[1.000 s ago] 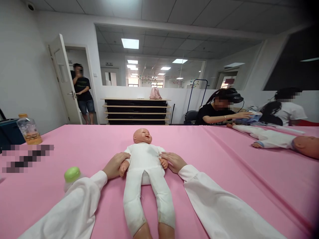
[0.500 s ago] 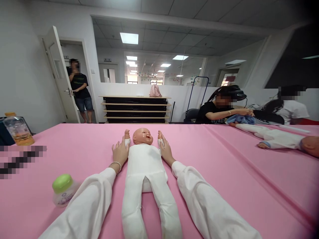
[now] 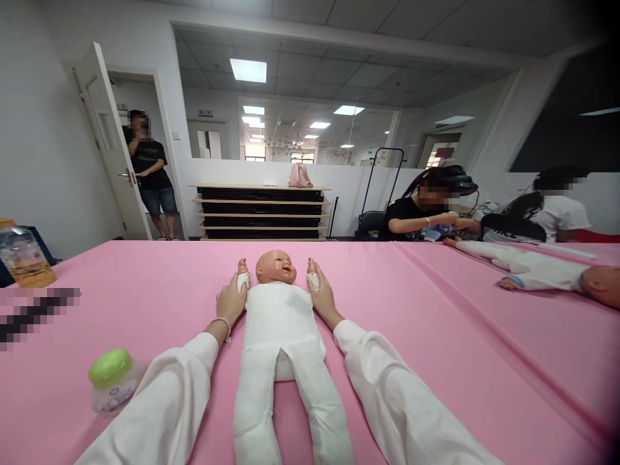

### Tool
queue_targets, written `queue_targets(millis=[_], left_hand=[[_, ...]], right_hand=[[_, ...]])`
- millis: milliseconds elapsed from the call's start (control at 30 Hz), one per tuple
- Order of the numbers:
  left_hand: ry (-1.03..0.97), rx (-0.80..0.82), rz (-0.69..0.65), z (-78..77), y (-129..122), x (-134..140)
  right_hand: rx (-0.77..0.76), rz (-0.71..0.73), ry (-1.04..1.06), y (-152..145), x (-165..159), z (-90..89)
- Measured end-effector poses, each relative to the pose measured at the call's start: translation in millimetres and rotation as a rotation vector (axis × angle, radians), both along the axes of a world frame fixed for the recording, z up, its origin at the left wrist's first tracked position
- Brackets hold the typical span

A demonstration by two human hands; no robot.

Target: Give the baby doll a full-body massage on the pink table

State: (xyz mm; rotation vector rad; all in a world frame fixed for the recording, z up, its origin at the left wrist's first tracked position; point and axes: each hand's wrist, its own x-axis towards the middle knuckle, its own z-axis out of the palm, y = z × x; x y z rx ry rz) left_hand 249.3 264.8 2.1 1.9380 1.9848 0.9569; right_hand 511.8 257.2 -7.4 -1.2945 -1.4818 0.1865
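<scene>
A baby doll (image 3: 277, 323) in a white suit lies on its back on the pink table cover (image 3: 436, 323), head away from me, both arms raised beside its head. My left hand (image 3: 231, 301) grips the doll's arm on the left, and my right hand (image 3: 320, 296) grips the arm on the right. White sleeves cover both my forearms, and a bead bracelet circles my left wrist.
A small jar with a green lid (image 3: 110, 381) stands near my left elbow. A drink bottle (image 3: 22, 255) sits at the far left edge. A second doll (image 3: 537, 271) lies at the right, with two people seated behind it. Another person stands in the doorway at the back left.
My hands have lifted the doll's arms from its sides up beside its head. Since half a second ago they have barely shifted.
</scene>
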Motion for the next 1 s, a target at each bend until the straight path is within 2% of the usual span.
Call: queue_targets(millis=[100, 200, 300, 400, 567, 700, 767, 867, 1000], left_hand=[[-0.081, 0.115, 0.024, 0.8, -7, -1], [-0.156, 0.214, 0.019, 0.8, -18, -4], [-0.195, 0.321, -0.055, -0.3, -33, -8], [-0.176, 0.379, -0.191, -3.3, -53, -17], [-0.138, 0.38, -0.46, -10.1, -75, -37], [-0.193, 0.321, -0.485, -13.4, -77, -45], [-0.245, 0.306, -0.483, -13.3, -74, -43], [-0.352, 0.299, -0.444, -10.2, -64, -32], [-0.443, 0.28, -0.202, -4.8, -36, -14]], right_hand=[[0.005, -0.067, 0.065, -8, -4, 0.5], [0.031, -0.052, 0.084, -17, -4, -0.2], [0.09, -0.008, 0.027, -31, 5, 0.6], [0.119, 0.111, -0.121, -53, 21, 3.6], [0.131, 0.43, -0.438, -85, 46, 9.7], [0.159, 0.547, -0.523, -91, 53, 9.9], [0.158, 0.521, -0.5, -88, 51, 8.9], [0.125, 0.407, -0.389, -79, 43, 9.4], [0.058, 0.177, -0.063, -46, 23, 12.0]])
